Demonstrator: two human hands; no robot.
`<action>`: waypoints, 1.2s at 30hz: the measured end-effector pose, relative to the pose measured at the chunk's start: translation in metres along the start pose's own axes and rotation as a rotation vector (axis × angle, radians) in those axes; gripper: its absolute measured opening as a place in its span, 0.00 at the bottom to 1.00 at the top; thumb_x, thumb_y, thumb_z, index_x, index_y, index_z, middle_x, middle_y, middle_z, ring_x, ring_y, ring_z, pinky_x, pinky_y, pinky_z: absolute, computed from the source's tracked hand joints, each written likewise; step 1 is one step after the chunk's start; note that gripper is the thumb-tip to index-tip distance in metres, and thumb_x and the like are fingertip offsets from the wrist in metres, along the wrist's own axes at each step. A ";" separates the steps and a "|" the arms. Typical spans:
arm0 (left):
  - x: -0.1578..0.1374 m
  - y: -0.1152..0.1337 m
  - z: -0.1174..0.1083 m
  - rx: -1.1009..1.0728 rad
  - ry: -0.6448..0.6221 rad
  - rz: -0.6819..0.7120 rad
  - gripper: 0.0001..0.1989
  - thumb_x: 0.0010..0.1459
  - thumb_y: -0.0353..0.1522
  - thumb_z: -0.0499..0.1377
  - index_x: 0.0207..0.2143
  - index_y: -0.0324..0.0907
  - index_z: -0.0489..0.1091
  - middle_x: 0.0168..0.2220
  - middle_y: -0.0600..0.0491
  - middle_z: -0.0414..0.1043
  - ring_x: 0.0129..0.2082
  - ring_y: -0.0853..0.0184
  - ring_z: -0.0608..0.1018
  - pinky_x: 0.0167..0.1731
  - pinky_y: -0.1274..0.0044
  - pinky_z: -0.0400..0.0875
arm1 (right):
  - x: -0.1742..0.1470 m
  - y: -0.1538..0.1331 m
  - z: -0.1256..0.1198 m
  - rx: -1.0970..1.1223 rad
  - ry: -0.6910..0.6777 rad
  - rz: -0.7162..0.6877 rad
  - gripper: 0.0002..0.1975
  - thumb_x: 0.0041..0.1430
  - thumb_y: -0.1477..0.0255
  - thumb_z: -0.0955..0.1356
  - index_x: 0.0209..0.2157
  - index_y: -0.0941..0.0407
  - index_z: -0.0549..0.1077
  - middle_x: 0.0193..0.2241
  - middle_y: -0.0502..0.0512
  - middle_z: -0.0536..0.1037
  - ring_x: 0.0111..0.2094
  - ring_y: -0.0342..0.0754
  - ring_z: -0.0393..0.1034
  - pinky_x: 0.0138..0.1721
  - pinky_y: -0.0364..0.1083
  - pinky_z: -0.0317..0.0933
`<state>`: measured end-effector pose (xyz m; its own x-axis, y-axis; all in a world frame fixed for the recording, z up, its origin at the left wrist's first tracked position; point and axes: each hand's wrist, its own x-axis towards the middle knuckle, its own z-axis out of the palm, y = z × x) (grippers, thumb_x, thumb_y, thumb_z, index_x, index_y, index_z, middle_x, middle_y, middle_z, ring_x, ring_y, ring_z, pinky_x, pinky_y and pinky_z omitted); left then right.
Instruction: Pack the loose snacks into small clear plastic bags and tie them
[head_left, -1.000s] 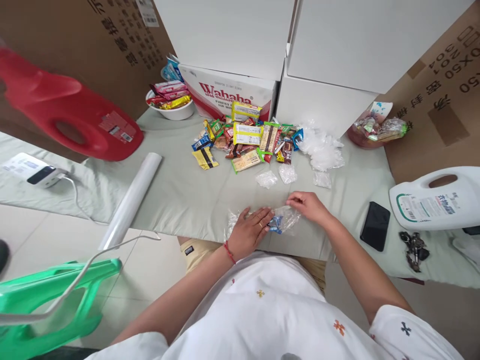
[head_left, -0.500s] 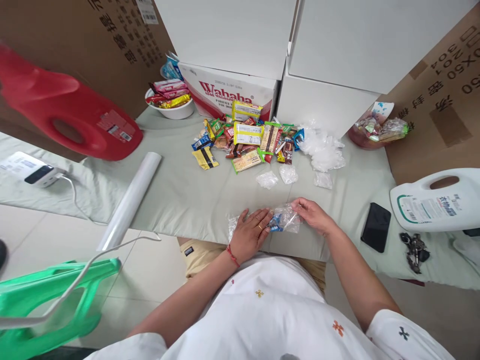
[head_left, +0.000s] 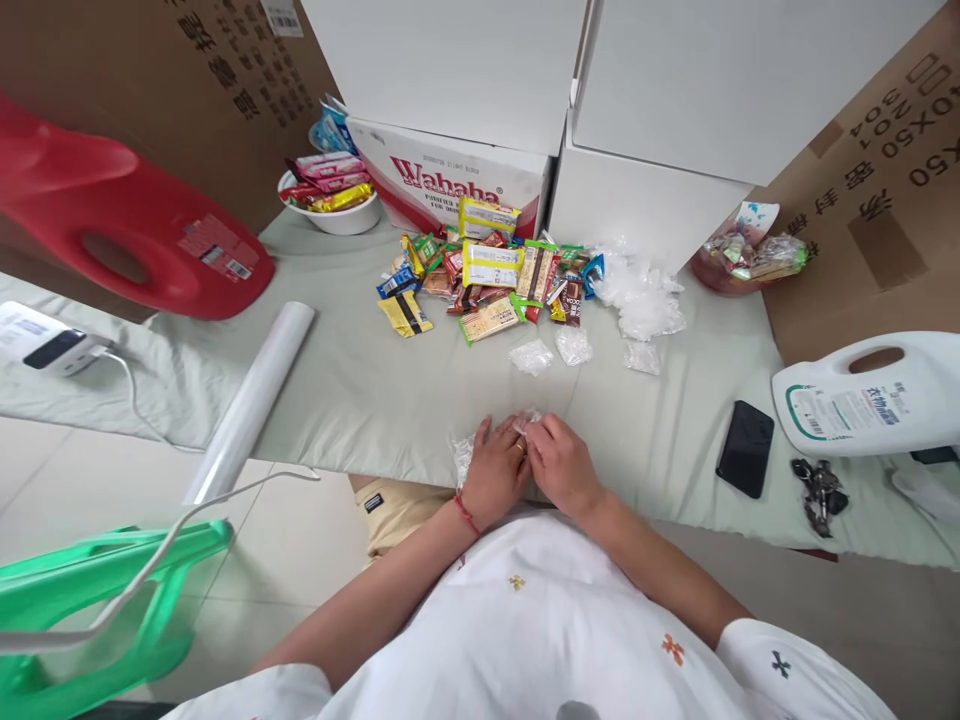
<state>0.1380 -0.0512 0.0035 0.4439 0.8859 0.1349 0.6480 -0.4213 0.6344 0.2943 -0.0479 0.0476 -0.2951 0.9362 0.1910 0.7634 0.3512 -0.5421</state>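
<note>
My left hand (head_left: 495, 468) lies over a clear plastic wrapper (head_left: 463, 460), whose crinkled end sticks out to its left. Its fingers are together, pressing the wrapper down near the front edge of the cloth-covered table. Against those fingers, my right hand (head_left: 564, 466) is closed on the wrapper's other end, bunched above the knuckles. The blue item inside the wrapper is hidden under my hands. Ahead are two small clear plastic pieces (head_left: 574, 346) and a heap of crumpled clear plastic (head_left: 641, 290). Snack packets (head_left: 491, 265) lie piled to the left of that heap.
White boxes (head_left: 457, 70) stand at the back. A red jug (head_left: 150, 230) and a plastic roll (head_left: 251, 400) are at left, with a bowl of packets (head_left: 352, 215) behind. To the right are a phone (head_left: 745, 450), keys (head_left: 821, 497) and a white jug (head_left: 877, 395).
My right hand has moved left, bringing the wrapper's right end over against my left fingers. The blue item that showed between my hands is now covered. My left hand has stayed in place.
</note>
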 end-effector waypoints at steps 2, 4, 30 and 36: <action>-0.002 -0.011 -0.005 -0.219 -0.031 -0.006 0.22 0.65 0.32 0.53 0.61 0.44 0.70 0.66 0.42 0.66 0.68 0.53 0.66 0.67 0.51 0.55 | -0.005 0.003 0.010 -0.017 -0.009 -0.075 0.16 0.69 0.77 0.60 0.49 0.55 0.75 0.38 0.58 0.74 0.39 0.50 0.69 0.42 0.46 0.67; -0.005 -0.024 -0.013 -0.430 0.038 -0.074 0.26 0.65 0.33 0.53 0.64 0.43 0.65 0.66 0.42 0.66 0.66 0.55 0.69 0.65 0.57 0.62 | -0.009 0.010 0.016 -0.031 -0.029 -0.121 0.18 0.69 0.79 0.59 0.53 0.56 0.74 0.39 0.59 0.73 0.41 0.51 0.68 0.44 0.47 0.67; 0.026 0.024 -0.042 -1.437 0.180 -0.933 0.15 0.48 0.29 0.59 0.42 0.38 0.71 0.40 0.46 0.80 0.23 0.76 0.72 0.23 0.82 0.66 | -0.018 0.031 -0.001 0.271 -0.284 -0.208 0.49 0.59 0.78 0.65 0.74 0.57 0.33 0.57 0.68 0.64 0.56 0.59 0.61 0.58 0.63 0.64; 0.018 0.016 -0.026 -0.912 0.038 -0.605 0.28 0.51 0.27 0.56 0.55 0.44 0.74 0.64 0.46 0.69 0.29 0.71 0.77 0.28 0.76 0.73 | -0.033 0.029 0.001 0.397 -0.145 -0.169 0.24 0.70 0.69 0.64 0.66 0.52 0.64 0.48 0.61 0.67 0.47 0.50 0.68 0.49 0.52 0.71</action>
<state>0.1402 -0.0370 0.0358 0.1772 0.9098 -0.3753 0.0435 0.3738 0.9265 0.3254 -0.0682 0.0243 -0.4954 0.8447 0.2029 0.4262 0.4399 -0.7905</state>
